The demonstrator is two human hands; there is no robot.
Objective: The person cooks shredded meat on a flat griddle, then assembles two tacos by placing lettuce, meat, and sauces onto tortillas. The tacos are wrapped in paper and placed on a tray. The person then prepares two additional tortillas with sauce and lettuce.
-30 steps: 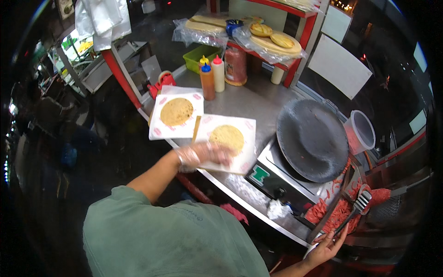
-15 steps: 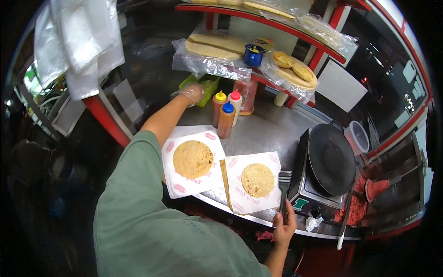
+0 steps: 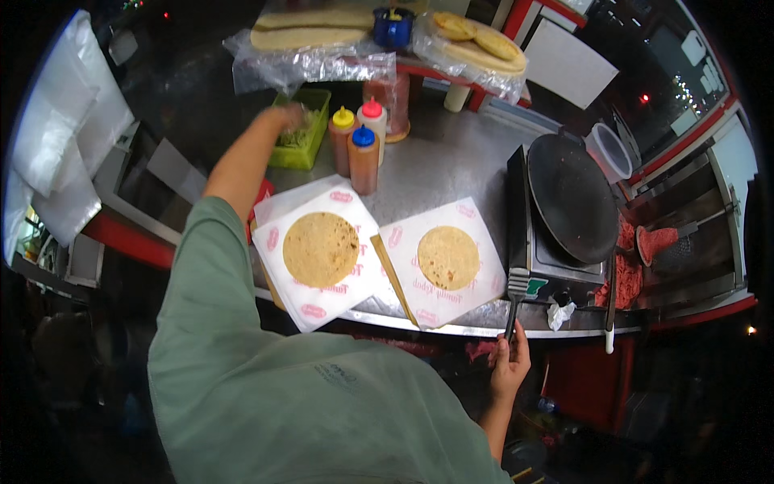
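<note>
My left hand point(image 3: 294, 119), in a clear plastic glove, reaches into a green bin point(image 3: 310, 157) of shredded greens at the back left; its fingers are blurred. Held by its handle, a fork point(image 3: 514, 292) points tines up in my right hand point(image 3: 510, 363) at the counter's front edge. Two round flatbreads lie flat on printed white paper: a larger flatbread point(image 3: 321, 248) on the left, a smaller flatbread point(image 3: 448, 258) on the right. Beside the bin stand a yellow-capped squeeze bottle point(image 3: 342, 143), a red-capped bottle point(image 3: 372, 121) and a blue-capped bottle point(image 3: 364, 165).
A black round pan point(image 3: 572, 198) sits on a stove at the right, with reddish meat point(image 3: 625, 278) beyond it. A long knife point(image 3: 610, 315) rests over the front edge there. The shelf above holds bread point(image 3: 310, 36) and a blue pot point(image 3: 393, 31). Plastic bags point(image 3: 68, 137) hang left.
My view has shifted, so the counter appears higher and further left. My left hand has gone from the bin's near edge to over the greens. The fork stays in my right hand.
</note>
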